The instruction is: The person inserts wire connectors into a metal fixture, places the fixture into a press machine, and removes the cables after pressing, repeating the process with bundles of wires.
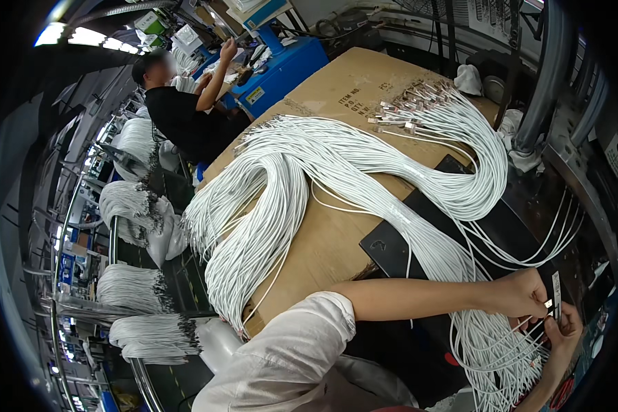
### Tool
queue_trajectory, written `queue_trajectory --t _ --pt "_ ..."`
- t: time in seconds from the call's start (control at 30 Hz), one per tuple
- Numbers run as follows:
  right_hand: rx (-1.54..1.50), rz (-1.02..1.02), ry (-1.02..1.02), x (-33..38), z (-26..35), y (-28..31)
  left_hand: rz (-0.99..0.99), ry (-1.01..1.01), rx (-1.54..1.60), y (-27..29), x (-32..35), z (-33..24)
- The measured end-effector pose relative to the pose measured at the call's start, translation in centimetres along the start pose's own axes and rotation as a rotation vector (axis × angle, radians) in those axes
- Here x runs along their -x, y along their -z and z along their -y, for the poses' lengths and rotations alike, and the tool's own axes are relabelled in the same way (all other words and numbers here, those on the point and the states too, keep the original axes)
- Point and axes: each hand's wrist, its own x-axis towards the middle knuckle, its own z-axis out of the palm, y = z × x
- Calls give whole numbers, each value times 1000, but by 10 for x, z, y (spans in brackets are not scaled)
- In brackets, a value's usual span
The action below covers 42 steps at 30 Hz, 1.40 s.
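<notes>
A large brown cardboard sheet (350, 89) covers the worktable and serves as the landmark. Behind its far edge stands a blue machine (281, 69), where a person in a black shirt (178, 117) works. Left of the cardboard runs a dark conveyor belt (178, 275) with metal rails. Right of it rise grey pipes (549, 75). A bright ceiling light (82, 36) glows above, far left of the cardboard.
</notes>
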Motion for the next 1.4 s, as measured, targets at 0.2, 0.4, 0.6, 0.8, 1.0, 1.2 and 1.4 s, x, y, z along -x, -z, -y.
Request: queue_trajectory --t 0.2,0.4,0.6,0.8,1.0,1.2,1.4 --pt "-65 -1 -40 6 11 -10 -22 -8 -37 0 6 3" --pt "90 -9 -84 9 6 5 -9 -62 -139 0 -7 13" --pt "31 -19 -80 -12 22 -3 -75 158 -197 3 -4 -8" --pt "3 74 -43 -5 18 8 -43 138 -207 -1 -10 -3" --pt "706 268 327 -44 11 35 -125 -78 -1108 1 -19 -21" --pt "913 -233 482 -143 5 50 -417 -799 -1739 28 -98 -19" --pt "809 -200 303 -177 24 57 -342 -535 -1826 30 -114 -10"
